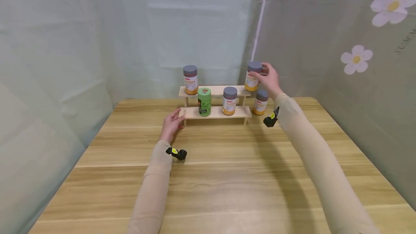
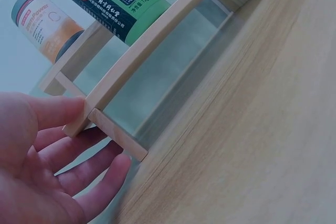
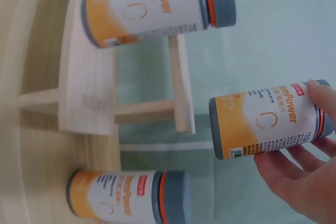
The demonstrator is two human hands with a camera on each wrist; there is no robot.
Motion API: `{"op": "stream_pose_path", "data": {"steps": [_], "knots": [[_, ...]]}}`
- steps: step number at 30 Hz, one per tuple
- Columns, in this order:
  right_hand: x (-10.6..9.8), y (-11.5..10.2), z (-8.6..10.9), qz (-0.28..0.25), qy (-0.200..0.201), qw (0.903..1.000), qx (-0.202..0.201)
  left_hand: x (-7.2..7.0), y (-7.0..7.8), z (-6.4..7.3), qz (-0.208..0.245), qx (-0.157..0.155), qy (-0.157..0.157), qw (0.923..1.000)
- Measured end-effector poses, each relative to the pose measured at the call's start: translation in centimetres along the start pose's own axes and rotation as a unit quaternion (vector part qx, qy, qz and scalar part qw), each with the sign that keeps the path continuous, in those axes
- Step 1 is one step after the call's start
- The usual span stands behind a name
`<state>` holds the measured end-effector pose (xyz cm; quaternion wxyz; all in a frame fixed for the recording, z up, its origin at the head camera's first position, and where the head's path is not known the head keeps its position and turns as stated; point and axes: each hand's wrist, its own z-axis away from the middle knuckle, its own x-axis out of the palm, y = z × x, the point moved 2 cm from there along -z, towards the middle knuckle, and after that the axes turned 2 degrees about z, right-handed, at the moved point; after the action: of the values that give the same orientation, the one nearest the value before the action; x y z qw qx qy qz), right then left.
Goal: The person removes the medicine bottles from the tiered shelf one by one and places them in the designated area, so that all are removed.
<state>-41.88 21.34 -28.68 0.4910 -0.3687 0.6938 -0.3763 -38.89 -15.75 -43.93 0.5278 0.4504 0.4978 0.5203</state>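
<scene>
My right hand (image 1: 270, 78) grips a white-and-orange supplement bottle (image 3: 262, 121) with a grey lid, held near the right end of the upper shelf; in the right wrist view a gap shows between bottle and shelf. At the left end of the lower shelf, my left hand (image 1: 170, 125) pinches the two-tier wooden rack (image 2: 131, 59), thumb on top and fingers beneath. On the lower tier stand a green bottle (image 1: 204, 102) and a grey-lidded bottle (image 1: 229, 101). Another grey-lidded bottle (image 1: 190, 80) is upright at the upper tier's left end.
One more grey-lidded bottle (image 1: 261, 103) stands on the wooden table (image 1: 214, 176), just right of the rack and below my right hand. Pale curtains (image 1: 195, 28) hang behind the table and along both sides.
</scene>
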Motion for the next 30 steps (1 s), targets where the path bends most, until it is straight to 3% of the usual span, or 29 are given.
{"op": "stream_pose_path", "data": {"steps": [6, 16, 30], "knots": [[-0.4, 1.1, 0.0, 0.02, 0.0, 0.9997, 0.012, 0.0, -0.1, 0.0, 0.004, -0.003, -0.001, 1.0], [-1.4, 2.2, 0.2, 0.004, 0.013, 0.9998, 0.013, -0.4, 0.0, 0.0, 0.013, -0.011, 0.0, 0.9998], [-3.8, 4.2, 0.6, -0.029, 0.098, 0.9947, 0.005, 0.0, 0.3, 0.0, 0.006, -0.025, 0.0, 0.9997]]}}
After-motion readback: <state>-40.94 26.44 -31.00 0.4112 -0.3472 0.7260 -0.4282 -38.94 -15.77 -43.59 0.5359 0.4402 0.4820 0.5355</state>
